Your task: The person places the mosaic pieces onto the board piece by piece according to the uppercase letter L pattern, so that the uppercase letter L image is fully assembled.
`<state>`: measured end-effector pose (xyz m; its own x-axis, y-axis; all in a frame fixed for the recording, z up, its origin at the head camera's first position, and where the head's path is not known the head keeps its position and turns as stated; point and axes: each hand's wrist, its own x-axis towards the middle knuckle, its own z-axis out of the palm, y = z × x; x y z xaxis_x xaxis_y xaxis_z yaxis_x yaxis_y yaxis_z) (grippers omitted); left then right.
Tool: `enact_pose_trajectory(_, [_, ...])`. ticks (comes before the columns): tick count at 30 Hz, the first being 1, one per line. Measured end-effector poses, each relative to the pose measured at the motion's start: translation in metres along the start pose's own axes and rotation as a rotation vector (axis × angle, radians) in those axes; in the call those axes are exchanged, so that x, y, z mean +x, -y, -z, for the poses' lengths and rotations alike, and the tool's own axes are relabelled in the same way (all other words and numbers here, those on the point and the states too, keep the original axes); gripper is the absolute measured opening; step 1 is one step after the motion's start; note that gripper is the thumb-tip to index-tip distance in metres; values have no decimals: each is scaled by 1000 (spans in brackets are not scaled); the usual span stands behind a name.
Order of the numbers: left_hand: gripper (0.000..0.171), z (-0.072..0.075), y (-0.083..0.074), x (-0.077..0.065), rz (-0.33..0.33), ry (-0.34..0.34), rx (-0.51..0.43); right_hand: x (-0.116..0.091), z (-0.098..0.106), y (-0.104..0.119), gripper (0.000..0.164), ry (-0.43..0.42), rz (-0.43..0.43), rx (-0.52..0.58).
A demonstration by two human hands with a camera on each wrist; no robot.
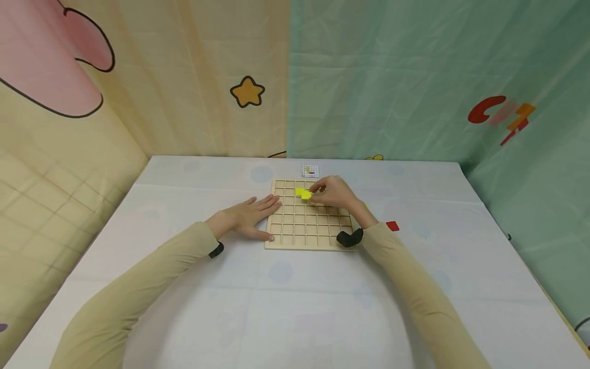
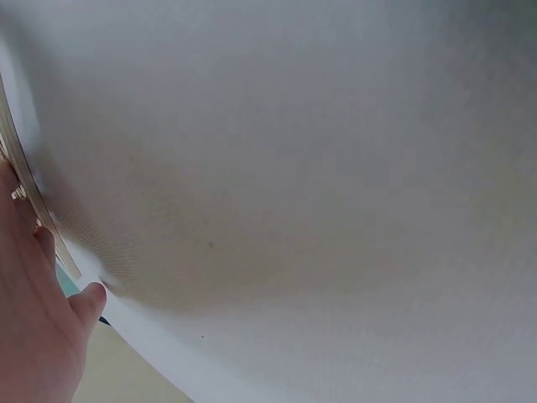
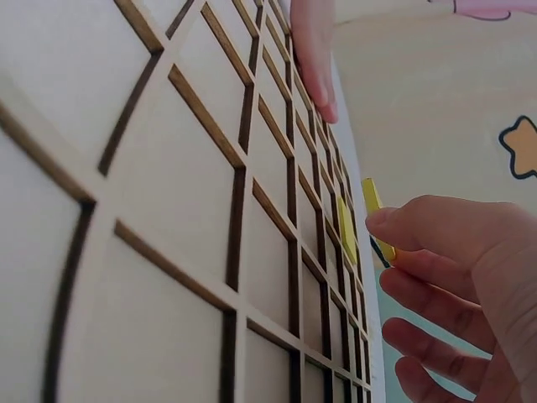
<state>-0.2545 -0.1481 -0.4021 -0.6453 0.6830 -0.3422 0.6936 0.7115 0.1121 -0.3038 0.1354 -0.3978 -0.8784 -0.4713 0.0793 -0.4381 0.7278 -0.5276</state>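
A square wooden grid board (image 1: 306,225) lies on the table, its cells bounded by raised strips. One yellow tile (image 1: 299,191) sits in a cell near the far edge; the right wrist view shows this seated tile (image 3: 346,230) too. My right hand (image 1: 336,192) pinches a second yellow tile (image 3: 379,218) between thumb and fingers, just above the board beside the first tile. My left hand (image 1: 249,216) lies flat with fingers spread, fingertips and thumb on the board's left edge. In the left wrist view that hand (image 2: 42,311) shows at the lower left.
A small printed card with a coloured grid pattern (image 1: 311,170) lies beyond the board. To the right, a red tile (image 1: 393,226) rests on the white cloth, and a bit of yellow (image 1: 366,205) shows behind the right wrist. Curtains hang at the table's back and sides.
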Motion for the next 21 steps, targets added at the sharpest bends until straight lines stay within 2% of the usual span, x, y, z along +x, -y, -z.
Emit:
enact_pose_trajectory(12, [99, 1, 0, 0, 3, 12, 3, 6, -12, 7, 30, 18, 27, -19])
enact_pose_trajectory(21, [99, 1, -1, -1, 3, 12, 5, 8, -17, 7, 30, 43, -14, -47])
